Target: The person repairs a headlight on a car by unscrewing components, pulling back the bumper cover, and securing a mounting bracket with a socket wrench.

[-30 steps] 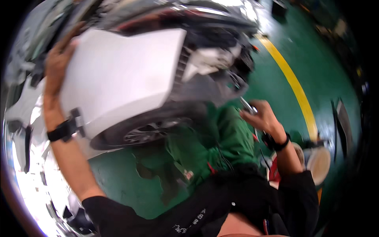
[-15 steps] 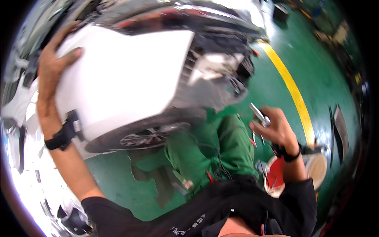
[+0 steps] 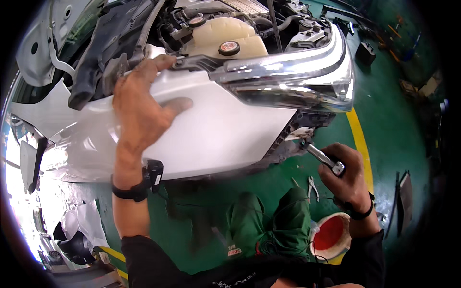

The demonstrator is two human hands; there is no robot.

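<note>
Fender under left hand, tool in right hand

White and smooth, the fender fills the middle of the view, on the near side of the car, just below the headlight and the engine bay. The left hand lies over its upper edge: fingers reach toward the bay, and the thumb stands well apart from them, over the outer face. A black strap with a small box circles that wrist.

The right hand, to the right of the fender's front edge, has its fingers curled around the chrome tool. The tool's dark far end points up and left, toward the parts beneath the headlight; whether it touches them I cannot tell.

In the bay sits a cream tank with a dark cap. Below the right hand, pliers lie on the green floor, beside the person's knees. A bucket, red inside, stands near the right forearm. A yellow line runs behind the right hand.
</note>
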